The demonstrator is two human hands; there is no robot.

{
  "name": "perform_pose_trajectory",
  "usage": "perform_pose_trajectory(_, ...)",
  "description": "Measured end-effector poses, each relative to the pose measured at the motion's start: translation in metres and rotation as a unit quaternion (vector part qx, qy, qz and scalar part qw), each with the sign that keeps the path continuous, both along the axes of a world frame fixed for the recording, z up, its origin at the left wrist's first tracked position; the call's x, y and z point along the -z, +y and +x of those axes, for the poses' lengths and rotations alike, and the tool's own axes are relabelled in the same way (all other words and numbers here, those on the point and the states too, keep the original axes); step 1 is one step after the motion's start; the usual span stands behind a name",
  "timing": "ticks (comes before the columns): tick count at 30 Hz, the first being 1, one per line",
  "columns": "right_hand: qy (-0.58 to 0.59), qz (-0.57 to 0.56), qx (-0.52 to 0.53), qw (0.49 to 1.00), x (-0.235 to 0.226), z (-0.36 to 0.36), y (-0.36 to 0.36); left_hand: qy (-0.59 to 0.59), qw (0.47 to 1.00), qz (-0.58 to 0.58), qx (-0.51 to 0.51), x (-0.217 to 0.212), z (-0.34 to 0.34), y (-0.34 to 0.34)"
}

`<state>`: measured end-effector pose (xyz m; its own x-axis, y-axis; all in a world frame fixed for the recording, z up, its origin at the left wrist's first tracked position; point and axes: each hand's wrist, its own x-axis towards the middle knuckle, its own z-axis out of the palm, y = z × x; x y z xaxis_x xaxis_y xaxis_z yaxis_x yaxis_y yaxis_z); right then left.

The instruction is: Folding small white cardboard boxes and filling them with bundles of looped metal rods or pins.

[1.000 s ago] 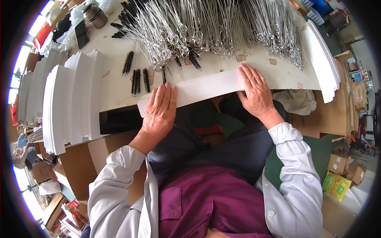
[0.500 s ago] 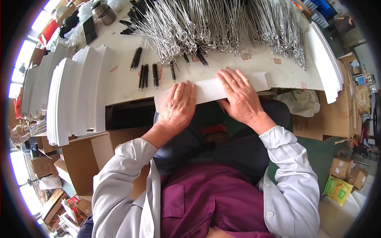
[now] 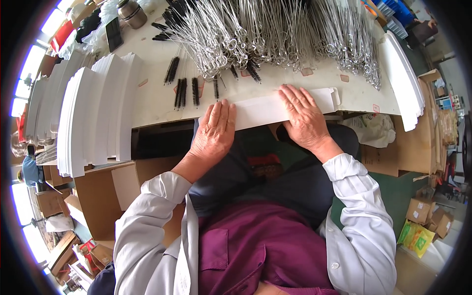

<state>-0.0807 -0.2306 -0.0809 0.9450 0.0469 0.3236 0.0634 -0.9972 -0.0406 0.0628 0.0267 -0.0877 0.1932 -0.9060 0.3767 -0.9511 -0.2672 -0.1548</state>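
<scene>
We are resting our left hand (image 3: 215, 130) and right hand (image 3: 304, 118) on one white card strip (image 3: 260, 109) at the table's (image 3: 160, 105) near edge, fingers straight, probably steadying it at two points; whether thumbs are pinching, we cannot tell. From it, uncountable wire-handled brushes (image 3: 275, 39) are lying toward twelve o'clock, several card stacks (image 3: 73, 123), seemingly within reach, are standing toward nine, one flask (image 3: 132, 14) toward ten.
</scene>
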Motion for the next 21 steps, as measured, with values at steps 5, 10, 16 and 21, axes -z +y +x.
perform_pose_trajectory(5, -0.007, -0.001, 0.035, 0.999, -0.004, -0.015, -0.027, 0.036, 0.999, 0.002, -0.008, 0.0, 0.001, 0.005)
perform_pose_trajectory(10, -0.012, 0.001, 0.068, 0.998, -0.009, -0.037, -0.065, 0.051, 0.999, 0.004, -0.007, -0.01, -0.003, 0.013)
perform_pose_trajectory(16, 0.002, 0.026, 0.051, 0.998, -0.026, -0.06, -0.063, 0.091, 0.995, -0.023, -0.03, -0.023, -0.003, 0.049)
perform_pose_trajectory(21, -0.019, 0.043, -0.003, 0.999, -0.047, -0.048, -0.029, 0.21, 0.975, 0.044, -0.054, -0.052, -0.009, 0.071)
